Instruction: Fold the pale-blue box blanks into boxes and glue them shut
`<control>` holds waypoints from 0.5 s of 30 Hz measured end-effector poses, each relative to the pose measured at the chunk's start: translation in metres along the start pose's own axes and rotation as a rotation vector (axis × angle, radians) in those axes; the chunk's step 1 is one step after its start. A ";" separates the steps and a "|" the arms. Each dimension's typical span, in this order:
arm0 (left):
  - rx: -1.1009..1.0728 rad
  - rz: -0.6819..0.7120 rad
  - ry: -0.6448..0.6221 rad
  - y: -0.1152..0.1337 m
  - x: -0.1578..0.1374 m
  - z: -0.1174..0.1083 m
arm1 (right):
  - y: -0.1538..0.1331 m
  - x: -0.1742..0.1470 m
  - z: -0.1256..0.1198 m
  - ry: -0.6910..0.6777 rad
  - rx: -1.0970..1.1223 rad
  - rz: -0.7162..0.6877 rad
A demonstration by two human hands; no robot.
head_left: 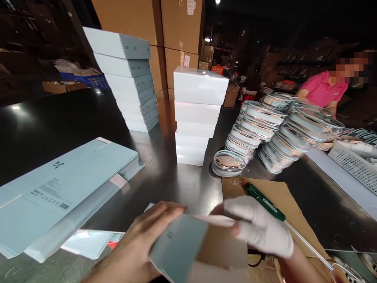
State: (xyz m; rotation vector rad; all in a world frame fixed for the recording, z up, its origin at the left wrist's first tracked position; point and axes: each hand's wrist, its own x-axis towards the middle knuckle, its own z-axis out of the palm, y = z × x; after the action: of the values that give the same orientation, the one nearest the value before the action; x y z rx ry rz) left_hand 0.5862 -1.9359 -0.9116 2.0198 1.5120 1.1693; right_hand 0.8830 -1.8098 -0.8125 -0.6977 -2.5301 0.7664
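Observation:
A pale blue cardboard box [182, 245] is held low at the front, its brown inside showing on the right. My bare left hand [147, 232] is closed around its left side, fingers along the top edge. On the far right edge, at a white flap, my right hand [256, 226] grips in a white glove with bare fingertips. Some of its fingers are blurred. Just beyond the glove lies a green stick-shaped tool [265, 202] with an orange tip and a white rod, on a cardboard sheet [300, 220].
Flat printed blue box blanks [88, 173] are piled at left. Behind stand a blue box stack [118, 78] and a white box stack [197, 118]. Clear oval pouches [256, 122] are heaped at right near a white basket [353, 165]. A person in pink [324, 88] is beyond.

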 end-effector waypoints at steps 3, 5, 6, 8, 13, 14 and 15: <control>-0.233 -0.387 0.214 -0.017 -0.007 -0.002 | 0.063 0.032 -0.013 0.270 -0.343 0.284; -0.416 -0.585 0.342 -0.025 -0.011 0.004 | 0.108 0.054 -0.012 0.321 -0.435 0.387; -0.499 -0.639 0.377 -0.026 -0.012 0.007 | 0.125 0.063 -0.010 0.312 -0.445 0.413; -0.612 -0.685 0.414 -0.024 -0.012 0.011 | 0.147 0.076 -0.003 0.291 -0.430 0.431; -0.695 -0.682 0.428 -0.016 -0.011 0.004 | 0.134 0.070 -0.010 0.451 -0.201 0.378; -0.704 -0.670 0.423 -0.016 -0.010 0.002 | 0.124 0.064 -0.017 0.524 -0.121 0.353; -0.713 -0.652 0.402 -0.016 -0.009 0.001 | 0.114 0.056 -0.026 0.604 -0.028 0.325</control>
State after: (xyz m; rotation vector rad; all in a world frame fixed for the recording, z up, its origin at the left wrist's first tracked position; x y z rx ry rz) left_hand 0.5762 -1.9380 -0.9272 0.7801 1.4496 1.5547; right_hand 0.8903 -1.6853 -0.8479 -1.1672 -1.9057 0.5142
